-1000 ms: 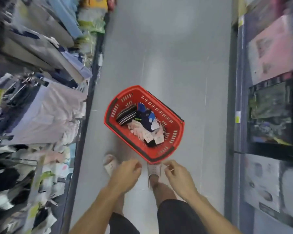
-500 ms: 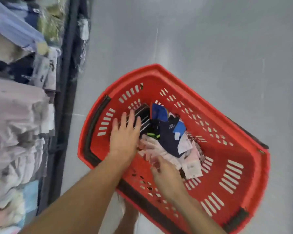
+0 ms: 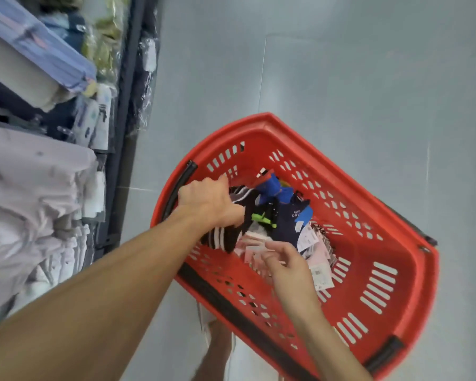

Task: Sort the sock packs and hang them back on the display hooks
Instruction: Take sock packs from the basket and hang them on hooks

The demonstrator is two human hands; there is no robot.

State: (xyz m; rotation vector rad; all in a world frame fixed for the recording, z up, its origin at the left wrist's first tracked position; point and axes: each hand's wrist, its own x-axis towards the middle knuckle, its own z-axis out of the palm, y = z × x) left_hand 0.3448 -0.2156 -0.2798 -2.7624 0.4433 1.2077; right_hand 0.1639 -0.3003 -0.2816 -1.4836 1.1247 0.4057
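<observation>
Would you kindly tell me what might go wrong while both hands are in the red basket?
1. The left hand grips the black striped pack, which lies against the navy pack and others; lifting it may drag neighbours over the red basket rim.
2. The right hand is at the pink packs with their paper tags; these might tear or tangle.

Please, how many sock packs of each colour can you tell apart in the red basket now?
Black with white stripes: 1, gripped by the left hand
Bright blue: 1
Navy: 1
Black with neon green: 1
Pale pink: at least 2, overlapping
Total: at least 6; the pile hides the rest.
</observation>
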